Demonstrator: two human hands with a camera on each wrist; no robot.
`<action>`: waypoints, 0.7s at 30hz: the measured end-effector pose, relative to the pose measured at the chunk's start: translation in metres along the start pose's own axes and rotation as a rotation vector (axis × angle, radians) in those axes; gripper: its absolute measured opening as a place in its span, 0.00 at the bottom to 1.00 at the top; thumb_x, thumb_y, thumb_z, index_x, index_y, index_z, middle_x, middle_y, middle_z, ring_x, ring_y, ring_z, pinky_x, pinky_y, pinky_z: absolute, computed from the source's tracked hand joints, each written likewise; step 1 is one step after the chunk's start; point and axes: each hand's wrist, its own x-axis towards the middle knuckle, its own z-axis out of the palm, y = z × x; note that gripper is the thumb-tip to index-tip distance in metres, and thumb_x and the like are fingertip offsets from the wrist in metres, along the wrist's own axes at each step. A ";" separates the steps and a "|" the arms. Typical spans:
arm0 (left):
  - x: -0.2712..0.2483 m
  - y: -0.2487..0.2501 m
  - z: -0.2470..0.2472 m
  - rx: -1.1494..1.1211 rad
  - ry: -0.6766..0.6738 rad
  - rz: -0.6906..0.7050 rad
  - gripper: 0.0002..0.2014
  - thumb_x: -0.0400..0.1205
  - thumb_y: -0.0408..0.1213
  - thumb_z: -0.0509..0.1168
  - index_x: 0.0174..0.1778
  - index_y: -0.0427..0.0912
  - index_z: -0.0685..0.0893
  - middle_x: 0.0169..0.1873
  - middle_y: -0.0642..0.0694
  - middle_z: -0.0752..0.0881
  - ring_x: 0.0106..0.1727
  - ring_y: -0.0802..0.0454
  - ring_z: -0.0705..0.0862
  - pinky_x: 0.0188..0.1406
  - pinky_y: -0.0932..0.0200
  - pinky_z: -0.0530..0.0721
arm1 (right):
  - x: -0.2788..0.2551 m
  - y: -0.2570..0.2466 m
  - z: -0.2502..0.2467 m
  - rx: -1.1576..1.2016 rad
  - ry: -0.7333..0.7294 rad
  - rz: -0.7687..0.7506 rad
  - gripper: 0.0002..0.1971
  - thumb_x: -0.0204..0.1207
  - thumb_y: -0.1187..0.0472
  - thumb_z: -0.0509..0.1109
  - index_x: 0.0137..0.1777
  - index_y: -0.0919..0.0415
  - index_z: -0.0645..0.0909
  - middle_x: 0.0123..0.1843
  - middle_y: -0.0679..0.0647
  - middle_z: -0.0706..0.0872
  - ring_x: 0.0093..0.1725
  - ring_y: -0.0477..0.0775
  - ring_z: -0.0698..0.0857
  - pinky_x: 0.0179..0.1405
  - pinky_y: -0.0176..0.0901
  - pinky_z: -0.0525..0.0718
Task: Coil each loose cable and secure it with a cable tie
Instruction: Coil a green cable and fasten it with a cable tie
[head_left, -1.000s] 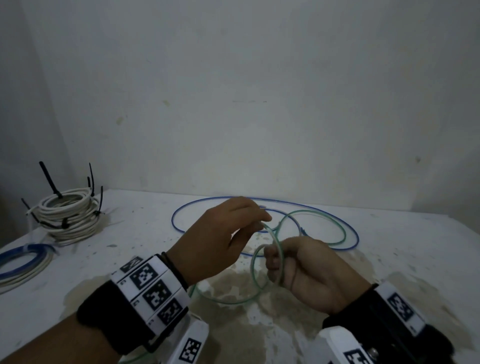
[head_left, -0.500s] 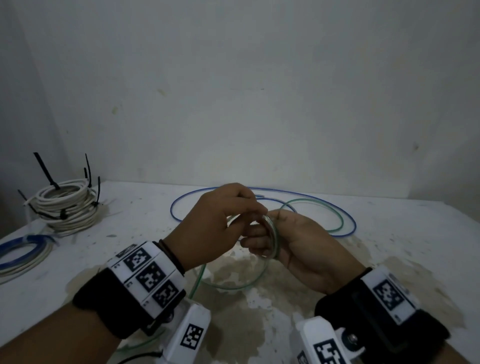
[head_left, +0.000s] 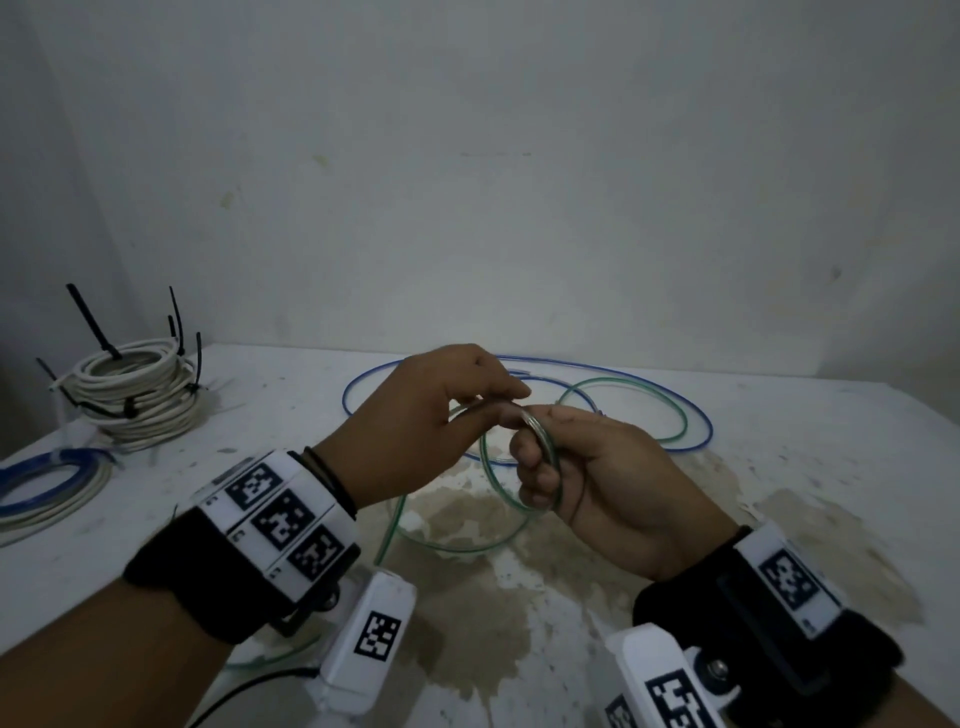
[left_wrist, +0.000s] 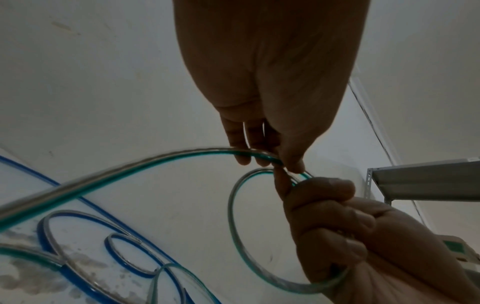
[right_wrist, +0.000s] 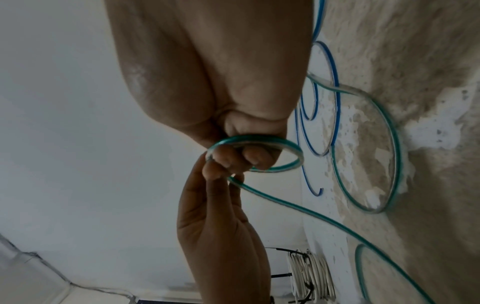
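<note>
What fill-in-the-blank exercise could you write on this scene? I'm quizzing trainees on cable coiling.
1. The right hand grips a small coil of the ____ cable.
2. The left hand ____ the same cable's loose run.
3. The white coils at the far left carry ____ cable ties.
4. The blue cable lies ____ on the table.

Missing: green; pinches; black; loose

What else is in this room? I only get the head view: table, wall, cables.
Observer: The left wrist view shows a grey metal shelf by the wall.
Visitor: How does the right hand hold the green cable?
Observer: Seen from the right wrist, its fingers curl through the loop.
Visitor: And the left hand?
Observer: Its thumb and fingertips pinch the strand feeding the loop.
</note>
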 end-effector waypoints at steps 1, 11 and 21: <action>0.000 -0.001 0.000 -0.013 -0.004 -0.022 0.11 0.80 0.43 0.64 0.51 0.46 0.89 0.42 0.54 0.85 0.43 0.62 0.82 0.45 0.68 0.80 | -0.001 0.000 0.001 0.013 -0.013 -0.004 0.13 0.81 0.64 0.56 0.53 0.69 0.80 0.29 0.55 0.77 0.23 0.47 0.68 0.23 0.37 0.70; 0.001 0.000 -0.001 -0.279 -0.116 -0.349 0.10 0.82 0.34 0.65 0.46 0.56 0.86 0.39 0.70 0.86 0.44 0.70 0.83 0.46 0.75 0.76 | -0.012 -0.001 0.003 -0.001 -0.058 -0.036 0.15 0.74 0.59 0.60 0.52 0.70 0.78 0.27 0.54 0.74 0.22 0.47 0.68 0.23 0.39 0.73; -0.003 -0.004 0.006 -0.594 -0.108 -0.481 0.12 0.79 0.47 0.64 0.48 0.46 0.89 0.41 0.36 0.86 0.36 0.55 0.79 0.38 0.60 0.78 | -0.017 -0.003 0.008 0.013 -0.017 -0.078 0.12 0.79 0.63 0.56 0.51 0.70 0.77 0.27 0.52 0.72 0.21 0.46 0.67 0.22 0.37 0.69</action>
